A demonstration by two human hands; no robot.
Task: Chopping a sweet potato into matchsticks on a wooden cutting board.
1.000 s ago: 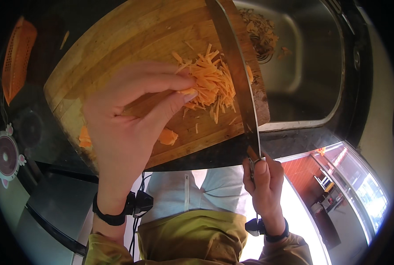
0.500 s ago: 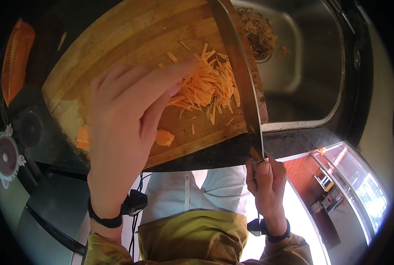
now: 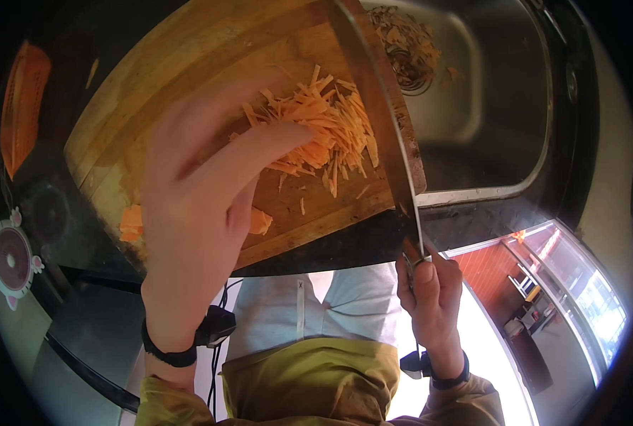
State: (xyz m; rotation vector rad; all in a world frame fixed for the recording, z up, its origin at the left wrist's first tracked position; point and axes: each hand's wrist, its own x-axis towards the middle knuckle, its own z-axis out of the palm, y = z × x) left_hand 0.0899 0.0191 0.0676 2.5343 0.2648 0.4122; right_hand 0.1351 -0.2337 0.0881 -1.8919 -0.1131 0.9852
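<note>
A heap of thin orange vegetable strips (image 3: 338, 138) lies on the wooden cutting board (image 3: 217, 42). Over the heap's left side reaches my left hand (image 3: 196, 177), its fingers spread and slightly blurred, one fingertip at the strips. Whether it touches them I cannot tell. My right hand (image 3: 430, 291) is wrapped round the handle of a long kitchen knife (image 3: 380, 92), low at the board's near right. The blade runs away from me along the board's right edge. Larger orange pieces (image 3: 261, 221) lie partly behind my left hand, and another orange chunk (image 3: 131, 223) sits to its left.
Right of the board is a metal sink (image 3: 501, 92) with brown peelings (image 3: 405, 42) round its drain. An orange perforated basket (image 3: 24, 110) stands at far left. Nearer on that side is a round cat-shaped item (image 3: 11, 255). The dark counter edge (image 3: 331, 252) runs before me.
My left hand's fingers have spread apart, the upper ones moving away from the lower finger, uncovering more strips. The right hand and knife have hardly moved.
</note>
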